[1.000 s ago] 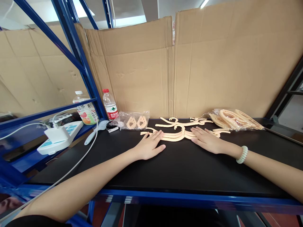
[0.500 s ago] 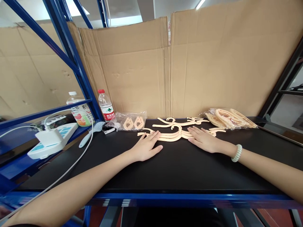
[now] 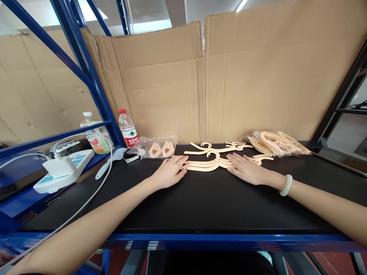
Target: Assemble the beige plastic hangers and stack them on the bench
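Note:
Peach-coloured folding clothes hangers (image 3: 205, 165) lie stacked on the black tabletop, their hook standing up at the middle. My left hand (image 3: 169, 172) rests over the stack's left end, thumb in front and fingers behind, spread apart. That end is mostly hidden under the palm. My right hand (image 3: 246, 168) lies flat with its fingers stretched across the right side of the stack, where the curled ends poke out beyond it. Behind the stack is another hanger (image 3: 197, 152) of the same colour, with its arms unfolded. Neither hand grips anything.
Bagged folded hangers (image 3: 275, 143) lie at back right beside a flat dark device (image 3: 338, 159). On the left are a plastic bag with two peach pieces (image 3: 156, 149), a water bottle (image 3: 128, 130), a hairbrush (image 3: 110, 162) and a power strip with a white cable (image 3: 69, 168). Cardboard stands behind.
My left hand has slid left along the hanger stack to its left end, its fingers now more bent. My right hand has stayed in place.

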### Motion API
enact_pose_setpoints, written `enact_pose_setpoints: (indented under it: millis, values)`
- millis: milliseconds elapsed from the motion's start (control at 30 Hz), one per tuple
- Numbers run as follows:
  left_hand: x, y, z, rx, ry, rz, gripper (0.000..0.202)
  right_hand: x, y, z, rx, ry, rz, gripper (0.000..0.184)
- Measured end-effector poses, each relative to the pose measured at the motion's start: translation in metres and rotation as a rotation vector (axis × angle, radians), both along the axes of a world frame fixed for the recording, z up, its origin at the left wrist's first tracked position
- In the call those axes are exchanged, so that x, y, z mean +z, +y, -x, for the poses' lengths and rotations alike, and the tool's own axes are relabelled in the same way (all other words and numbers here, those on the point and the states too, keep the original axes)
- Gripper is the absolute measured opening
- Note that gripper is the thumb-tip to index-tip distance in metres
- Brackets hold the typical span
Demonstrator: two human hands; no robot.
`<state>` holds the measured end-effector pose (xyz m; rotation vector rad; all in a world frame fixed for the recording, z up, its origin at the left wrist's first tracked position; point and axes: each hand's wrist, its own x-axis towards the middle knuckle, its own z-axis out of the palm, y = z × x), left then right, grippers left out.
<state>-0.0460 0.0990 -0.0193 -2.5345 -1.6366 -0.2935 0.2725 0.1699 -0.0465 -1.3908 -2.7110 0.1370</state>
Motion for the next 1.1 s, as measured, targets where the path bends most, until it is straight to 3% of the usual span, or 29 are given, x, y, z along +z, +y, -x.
enact_pose_setpoints:
  millis: [133, 333, 467, 633, 800, 1100]
  values:
    - [0.010, 0.006, 0.016, 0.051, 0.026, -0.059, 0.043, 0.001, -0.001, 0.000, -0.005, -0.019, 0.000, 0.080]
    - [0.016, 0.007, 0.024, 0.026, 0.055, -0.041, 0.022, -0.003, 0.003, -0.001, 0.012, 0.004, -0.023, 0.080]
    - [0.015, 0.007, 0.023, 0.015, -0.002, -0.042, 0.021, -0.005, 0.004, -0.002, 0.008, 0.001, -0.029, 0.079]
    - [0.006, 0.009, 0.010, 0.028, -0.189, -0.156, 0.034, -0.003, 0.003, -0.001, -0.009, -0.026, -0.016, 0.079]
    - [-0.006, 0.007, -0.001, -0.008, -0.017, 0.116, 0.068, -0.003, 0.003, 0.000, -0.017, -0.050, -0.008, 0.081]
    - [-0.010, 0.003, 0.004, 0.029, 0.024, 0.258, 0.072, -0.006, 0.004, -0.003, 0.008, -0.013, -0.025, 0.081]
